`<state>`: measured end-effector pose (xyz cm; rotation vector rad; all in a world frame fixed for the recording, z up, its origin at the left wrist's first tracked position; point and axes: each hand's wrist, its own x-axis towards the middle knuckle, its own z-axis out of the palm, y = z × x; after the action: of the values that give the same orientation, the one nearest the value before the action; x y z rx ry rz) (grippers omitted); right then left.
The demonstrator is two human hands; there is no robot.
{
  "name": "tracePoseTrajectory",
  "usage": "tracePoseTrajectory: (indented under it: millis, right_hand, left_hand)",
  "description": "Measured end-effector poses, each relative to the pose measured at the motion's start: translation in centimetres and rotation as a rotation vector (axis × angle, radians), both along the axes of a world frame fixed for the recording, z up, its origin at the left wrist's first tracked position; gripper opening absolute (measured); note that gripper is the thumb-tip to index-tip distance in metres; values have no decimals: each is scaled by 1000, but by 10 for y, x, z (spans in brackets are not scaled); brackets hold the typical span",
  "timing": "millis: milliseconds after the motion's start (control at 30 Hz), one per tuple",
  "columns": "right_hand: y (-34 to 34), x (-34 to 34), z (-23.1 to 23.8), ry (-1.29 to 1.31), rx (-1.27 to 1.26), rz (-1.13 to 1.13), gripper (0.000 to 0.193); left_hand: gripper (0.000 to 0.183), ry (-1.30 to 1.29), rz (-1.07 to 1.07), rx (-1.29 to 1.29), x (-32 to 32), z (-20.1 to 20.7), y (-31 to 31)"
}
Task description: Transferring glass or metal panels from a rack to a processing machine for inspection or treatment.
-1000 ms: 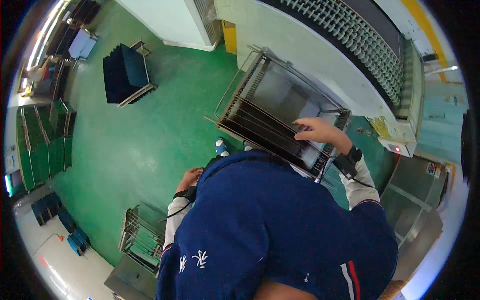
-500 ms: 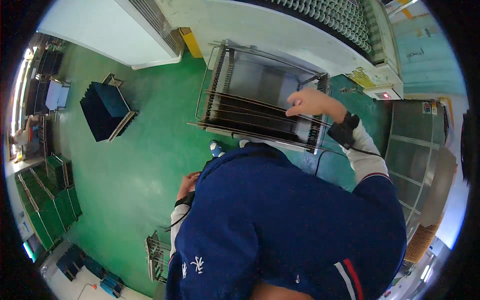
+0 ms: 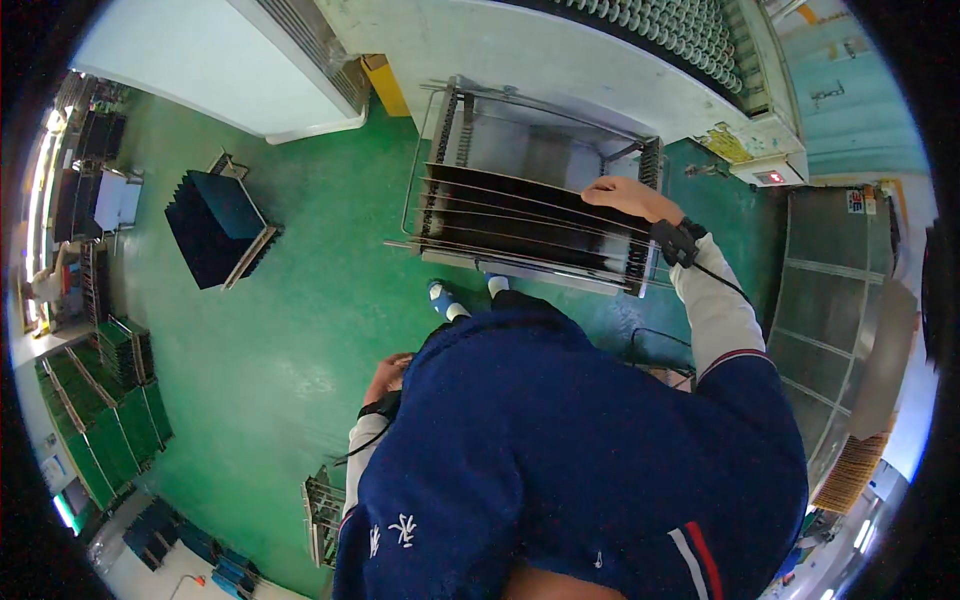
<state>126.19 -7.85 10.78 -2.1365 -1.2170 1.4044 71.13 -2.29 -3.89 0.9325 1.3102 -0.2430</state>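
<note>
My right hand (image 3: 628, 197) reaches over a metal rack (image 3: 648, 165) in front of me. Its fingers are stretched out, palm down, at the top edge of the rearmost dark panel (image 3: 500, 183); whether they touch it I cannot tell. Several thin dark panels stand on edge side by side in the near half of the rack, between toothed side rails. My left hand (image 3: 388, 374) hangs low beside my body, its loosely extended fingers partly hidden by my dark blue top. Nothing shows in it.
A large pale machine (image 3: 600, 80) with rows of coils stands behind the rack. Another rack with dark panels (image 3: 215, 225) sits on the green floor to the left. Green panels (image 3: 105, 420) stand farther left. A framed grey panel (image 3: 825, 300) is at the right, a small metal rack (image 3: 322, 515) at lower left.
My right hand has shifted slightly up and right, and its curled fingers have straightened. The rearmost panel's edge now lies farther back, and more panel edges show. My left hand stays low.
</note>
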Motion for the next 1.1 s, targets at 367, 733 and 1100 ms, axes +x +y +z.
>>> tracePoseTrajectory:
  millis: [367, 733, 1100]
  right_hand:
    - [0, -39, 13, -375, 374, 111, 31]
    - [5, -53, 54, -693, 478, 232, 20]
    - [-25, 10, 247, -770, 987, -578, 18]
  left_hand:
    - [32, -199, -144, -55, -69, -107, -3]
    - [29, -196, -147, -132, -26, -27, 27]
    - [29, -203, -58, -327, -9, -83, 45]
